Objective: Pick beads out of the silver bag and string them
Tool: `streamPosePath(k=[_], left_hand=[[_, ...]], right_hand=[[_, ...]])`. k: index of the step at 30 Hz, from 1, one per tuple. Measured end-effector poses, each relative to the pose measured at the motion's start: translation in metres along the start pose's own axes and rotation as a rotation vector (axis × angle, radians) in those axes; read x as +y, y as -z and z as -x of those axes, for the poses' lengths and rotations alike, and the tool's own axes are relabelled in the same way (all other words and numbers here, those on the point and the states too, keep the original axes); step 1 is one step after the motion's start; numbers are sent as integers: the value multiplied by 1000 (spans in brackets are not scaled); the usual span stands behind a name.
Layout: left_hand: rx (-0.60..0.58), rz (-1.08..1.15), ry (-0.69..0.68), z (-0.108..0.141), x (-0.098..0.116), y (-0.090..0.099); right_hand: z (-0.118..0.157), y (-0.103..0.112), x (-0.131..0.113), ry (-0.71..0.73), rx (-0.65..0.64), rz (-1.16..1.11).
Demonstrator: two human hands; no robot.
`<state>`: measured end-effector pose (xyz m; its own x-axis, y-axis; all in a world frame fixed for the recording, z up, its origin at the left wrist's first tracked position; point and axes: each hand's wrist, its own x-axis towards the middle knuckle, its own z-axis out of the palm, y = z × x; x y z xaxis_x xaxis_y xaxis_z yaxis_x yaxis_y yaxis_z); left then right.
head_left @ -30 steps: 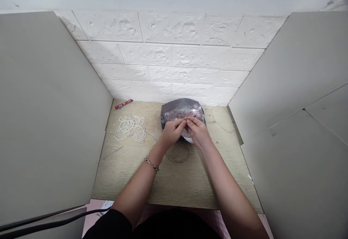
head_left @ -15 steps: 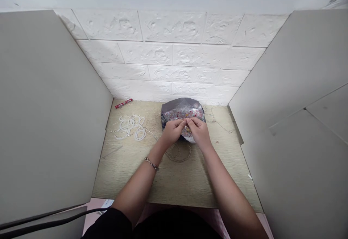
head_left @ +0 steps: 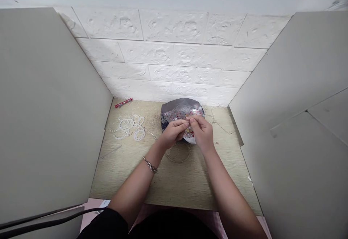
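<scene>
My left hand (head_left: pixel 174 132) and my right hand (head_left: pixel 201 130) meet fingertip to fingertip above an opened silver-lined bag (head_left: pixel 181 104). Inside the bag lie many small colourful beads (head_left: pixel 176 115), pink, red, yellow and clear. Both hands are closed in a pinch; whatever sits between the fingers is too small to make out. A thin beaded strand (head_left: pixel 178 162) lies in loops on the table below my left hand. It seems to run left towards a heap of white bead strands (head_left: pixel 130 126).
A small red strip-like object (head_left: pixel 123 103) lies at the table's back left corner. Thin wire or thread (head_left: pixel 223 126) rests right of the bag. Grey panels (head_left: pixel 293 123) flank the wooden table (head_left: pixel 179 192), and a white brick-patterned wall (head_left: pixel 160 54) closes the back.
My right hand has turned slightly and shifted a little right and down. The left fingers have stretched a bit further right. Both hands stay pinched together over the bag.
</scene>
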<state>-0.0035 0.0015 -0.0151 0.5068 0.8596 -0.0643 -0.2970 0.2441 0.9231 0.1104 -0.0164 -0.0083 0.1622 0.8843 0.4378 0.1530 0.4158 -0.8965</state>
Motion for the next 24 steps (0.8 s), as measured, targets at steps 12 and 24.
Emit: streamPosePath(k=[12,24], left_hand=[[-47,-139,-118,-2,-3,1],[-120,139,-79,1,1,9]], right_hand=[[-5,5,1,-16,-77,-123],[-12,11,21,-174,206,-243]])
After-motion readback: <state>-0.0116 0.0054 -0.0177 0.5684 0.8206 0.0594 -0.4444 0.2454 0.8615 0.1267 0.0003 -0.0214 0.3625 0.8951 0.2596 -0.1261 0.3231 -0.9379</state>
